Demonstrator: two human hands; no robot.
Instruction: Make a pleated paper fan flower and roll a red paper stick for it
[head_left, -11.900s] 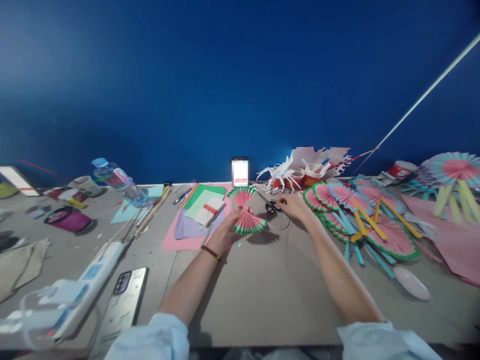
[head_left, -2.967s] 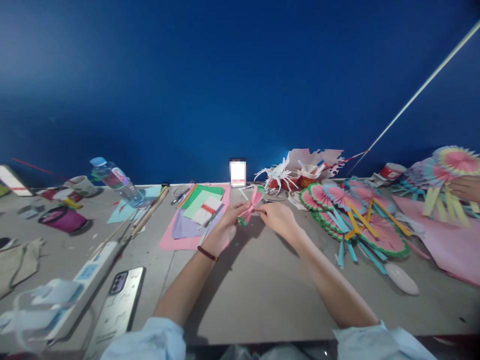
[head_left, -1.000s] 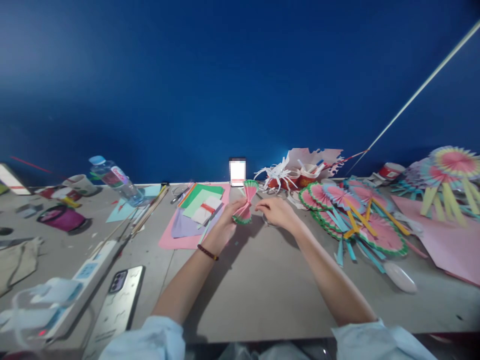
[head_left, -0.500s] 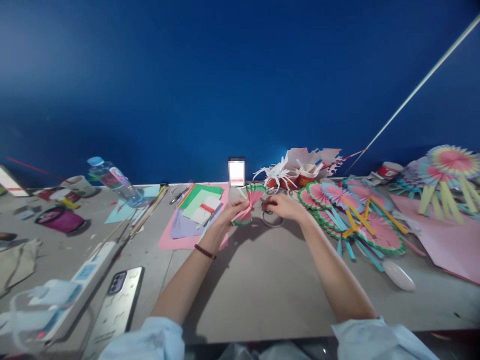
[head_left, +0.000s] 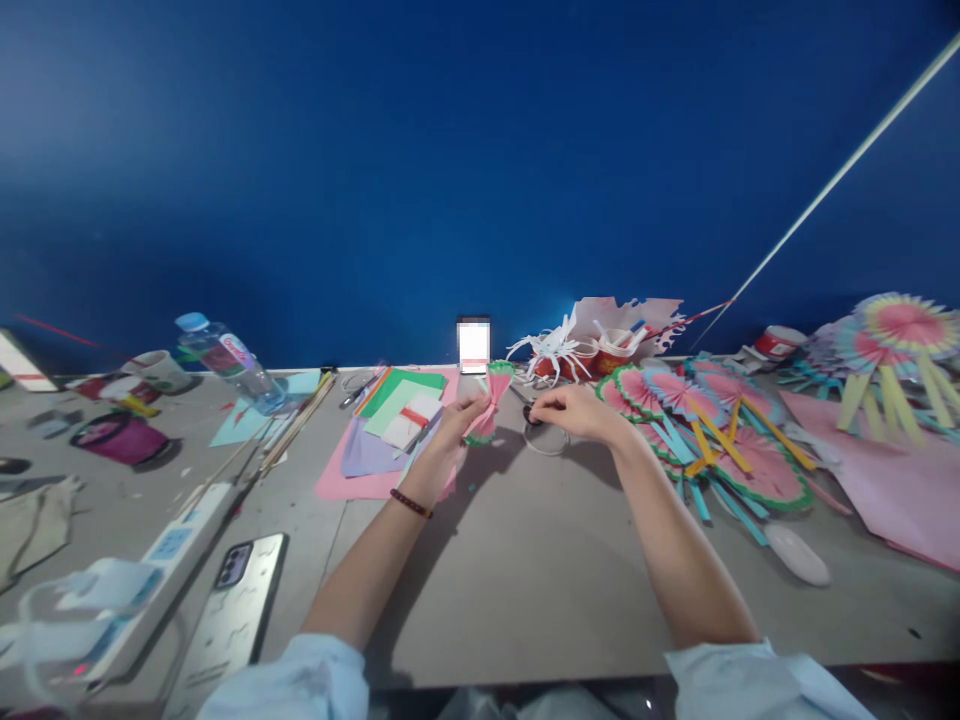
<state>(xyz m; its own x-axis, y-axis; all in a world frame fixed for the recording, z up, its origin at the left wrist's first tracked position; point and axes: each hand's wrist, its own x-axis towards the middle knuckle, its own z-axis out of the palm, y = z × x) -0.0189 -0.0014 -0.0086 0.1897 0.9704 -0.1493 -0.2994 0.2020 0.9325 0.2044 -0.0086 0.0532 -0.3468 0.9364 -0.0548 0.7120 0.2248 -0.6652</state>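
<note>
My left hand [head_left: 459, 425] is closed round the pinched middle of a pleated paper fan [head_left: 491, 402], pink with green scalloped ends that flare above and below the fingers. To its right, my right hand [head_left: 574, 412] pinches a small dark-handled tool [head_left: 528, 411]. A thin grey part of that tool points up and left toward the fan; its exact kind is too blurred to tell. Just below the right fingers, a pale ring [head_left: 546, 450], like a roll of tape, lies on the table.
Finished paper fans [head_left: 757, 465] with coloured strips lie at right, beside a white computer mouse [head_left: 797, 554]. Coloured paper sheets [head_left: 375, 455], a water bottle [head_left: 232, 362], a phone [head_left: 236, 610] and a power strip [head_left: 161, 570] are at left. A lit phone [head_left: 473, 346] leans against the blue wall.
The fan has turned in my left hand and now shows narrower. My right hand has shifted slightly right, and the dark-handled tool at its fingertips shows more clearly.
</note>
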